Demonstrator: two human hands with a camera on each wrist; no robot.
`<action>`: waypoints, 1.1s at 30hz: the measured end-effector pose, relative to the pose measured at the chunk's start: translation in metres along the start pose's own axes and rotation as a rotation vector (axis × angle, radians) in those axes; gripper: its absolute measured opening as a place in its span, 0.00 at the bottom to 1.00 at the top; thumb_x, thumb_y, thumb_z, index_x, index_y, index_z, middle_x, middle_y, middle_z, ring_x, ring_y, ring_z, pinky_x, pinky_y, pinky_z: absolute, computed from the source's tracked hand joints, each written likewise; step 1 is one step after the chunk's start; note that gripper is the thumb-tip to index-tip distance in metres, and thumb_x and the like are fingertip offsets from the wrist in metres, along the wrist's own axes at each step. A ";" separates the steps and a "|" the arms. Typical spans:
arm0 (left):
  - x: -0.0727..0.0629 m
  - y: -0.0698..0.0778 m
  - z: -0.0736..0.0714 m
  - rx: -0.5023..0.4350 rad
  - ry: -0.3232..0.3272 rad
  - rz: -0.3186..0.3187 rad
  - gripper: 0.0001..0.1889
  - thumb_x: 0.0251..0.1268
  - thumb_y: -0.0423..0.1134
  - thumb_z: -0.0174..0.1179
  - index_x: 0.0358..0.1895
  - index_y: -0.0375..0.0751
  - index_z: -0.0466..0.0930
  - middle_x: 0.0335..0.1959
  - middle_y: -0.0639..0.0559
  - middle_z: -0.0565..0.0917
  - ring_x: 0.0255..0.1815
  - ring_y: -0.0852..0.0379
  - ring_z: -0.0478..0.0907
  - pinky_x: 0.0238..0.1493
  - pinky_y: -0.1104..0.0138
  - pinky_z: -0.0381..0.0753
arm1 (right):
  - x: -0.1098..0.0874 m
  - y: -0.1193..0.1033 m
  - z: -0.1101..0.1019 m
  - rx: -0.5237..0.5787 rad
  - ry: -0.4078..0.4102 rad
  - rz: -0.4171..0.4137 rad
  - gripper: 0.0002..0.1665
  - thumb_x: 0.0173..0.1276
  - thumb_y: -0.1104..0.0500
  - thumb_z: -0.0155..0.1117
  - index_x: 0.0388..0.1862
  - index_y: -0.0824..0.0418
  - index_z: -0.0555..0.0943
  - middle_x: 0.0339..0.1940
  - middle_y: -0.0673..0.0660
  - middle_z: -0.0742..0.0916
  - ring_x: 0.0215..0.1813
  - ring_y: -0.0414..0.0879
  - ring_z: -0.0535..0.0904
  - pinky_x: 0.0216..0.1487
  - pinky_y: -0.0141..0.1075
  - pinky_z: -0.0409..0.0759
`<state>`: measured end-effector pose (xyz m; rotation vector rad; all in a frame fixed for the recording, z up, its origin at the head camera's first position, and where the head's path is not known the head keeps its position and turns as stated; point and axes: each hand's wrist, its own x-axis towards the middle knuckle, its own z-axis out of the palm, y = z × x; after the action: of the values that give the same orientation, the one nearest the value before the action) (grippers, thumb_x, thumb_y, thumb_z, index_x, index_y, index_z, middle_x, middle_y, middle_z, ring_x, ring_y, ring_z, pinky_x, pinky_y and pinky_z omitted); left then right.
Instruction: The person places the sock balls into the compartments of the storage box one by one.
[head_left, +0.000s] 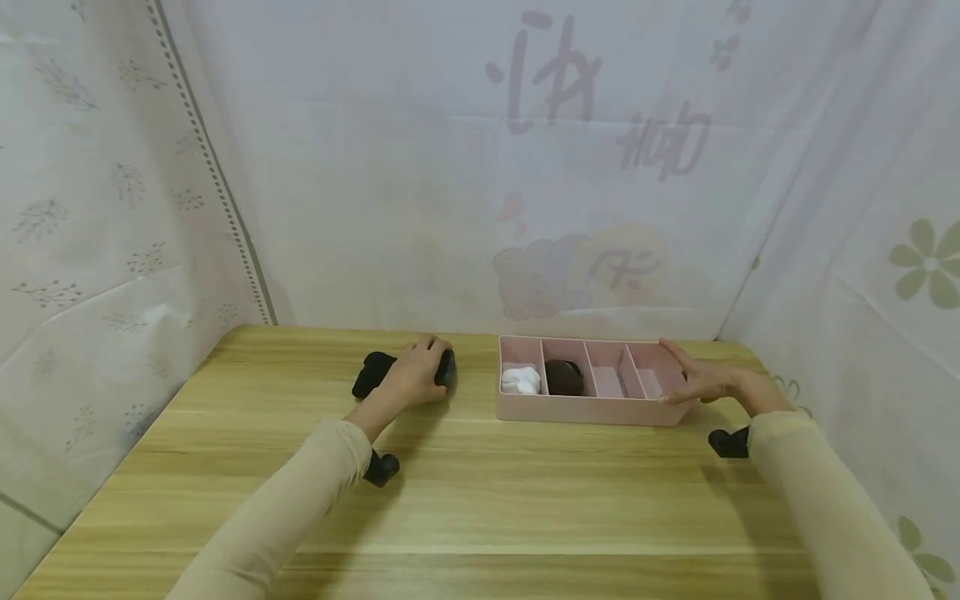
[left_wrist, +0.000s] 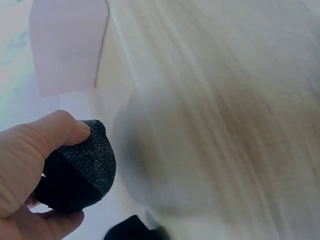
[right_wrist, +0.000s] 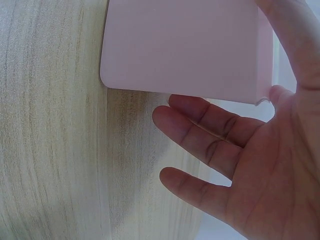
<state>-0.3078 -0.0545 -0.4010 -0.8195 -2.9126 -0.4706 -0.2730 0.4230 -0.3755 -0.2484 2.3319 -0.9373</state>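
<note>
Pale printed cloth (head_left: 375, 167) hangs around the wood-grained surface (head_left: 525, 500). The left hand (head_left: 411, 373) has its fingers and thumb clamped on a dark bundle (head_left: 448, 369), near the back edge and left of the middle. Just past that hand, nearer the back left corner, lies a black lump (head_left: 371, 375). The right hand (head_left: 705, 382) has its fingers spread apart, touching the end of a pink box (head_left: 585, 410) near the back right corner. In the box's leftmost compartment sits a white bundle (head_left: 521, 381); in the next, a brown bundle (head_left: 564, 379).

I'd pinch lightly, so the bundle keeps its round shape, and steady the box without pushing it askew.

Only the left wrist view gives away grey-flecked knit on the dark bundle; only the head view looks into the compartments; the right wrist view alone shows three fingers stretched clear beside the end wall.
</note>
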 end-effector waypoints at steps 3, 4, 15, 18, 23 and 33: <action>0.002 0.005 -0.005 -0.022 0.030 0.007 0.34 0.52 0.38 0.69 0.63 0.38 0.64 0.62 0.36 0.65 0.58 0.34 0.68 0.53 0.48 0.74 | 0.000 0.000 0.000 0.006 -0.002 0.002 0.71 0.60 0.53 0.68 0.71 0.55 0.17 0.68 0.75 0.25 0.67 0.82 0.29 0.52 0.78 0.51; 0.003 0.008 -0.006 -0.027 0.043 0.012 0.34 0.52 0.39 0.69 0.63 0.38 0.64 0.62 0.36 0.66 0.57 0.34 0.69 0.53 0.48 0.74 | 0.000 0.000 0.000 0.009 -0.003 0.003 0.71 0.60 0.53 0.68 0.71 0.55 0.17 0.68 0.75 0.25 0.67 0.82 0.29 0.52 0.78 0.50; 0.025 0.045 -0.018 -0.186 0.167 0.097 0.33 0.48 0.39 0.70 0.60 0.38 0.68 0.60 0.37 0.69 0.52 0.39 0.72 0.49 0.52 0.77 | 0.001 0.004 -0.001 0.000 0.005 -0.051 0.70 0.61 0.53 0.67 0.71 0.60 0.18 0.67 0.76 0.25 0.66 0.82 0.27 0.55 0.75 0.53; 0.033 0.059 -0.020 -0.228 0.165 0.116 0.34 0.48 0.39 0.69 0.62 0.39 0.67 0.61 0.38 0.68 0.54 0.41 0.71 0.51 0.53 0.76 | 0.000 0.003 -0.001 0.006 0.005 -0.024 0.70 0.61 0.51 0.67 0.71 0.57 0.18 0.68 0.75 0.25 0.67 0.82 0.29 0.53 0.76 0.54; 0.051 0.086 -0.015 -0.270 0.161 0.174 0.35 0.48 0.40 0.69 0.63 0.40 0.67 0.60 0.39 0.69 0.54 0.43 0.71 0.53 0.55 0.75 | 0.000 0.003 -0.001 0.005 0.013 -0.015 0.70 0.61 0.53 0.68 0.72 0.56 0.18 0.69 0.75 0.26 0.67 0.81 0.31 0.54 0.75 0.55; 0.074 0.133 0.001 -0.263 0.074 0.256 0.35 0.52 0.42 0.69 0.64 0.43 0.65 0.61 0.44 0.69 0.55 0.49 0.72 0.53 0.59 0.76 | 0.001 0.004 0.000 0.009 0.016 -0.020 0.70 0.61 0.52 0.67 0.71 0.57 0.18 0.68 0.75 0.26 0.67 0.81 0.29 0.54 0.75 0.54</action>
<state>-0.3014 0.0905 -0.3540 -1.1608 -2.6610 -0.8474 -0.2736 0.4259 -0.3787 -0.2616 2.3435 -0.9631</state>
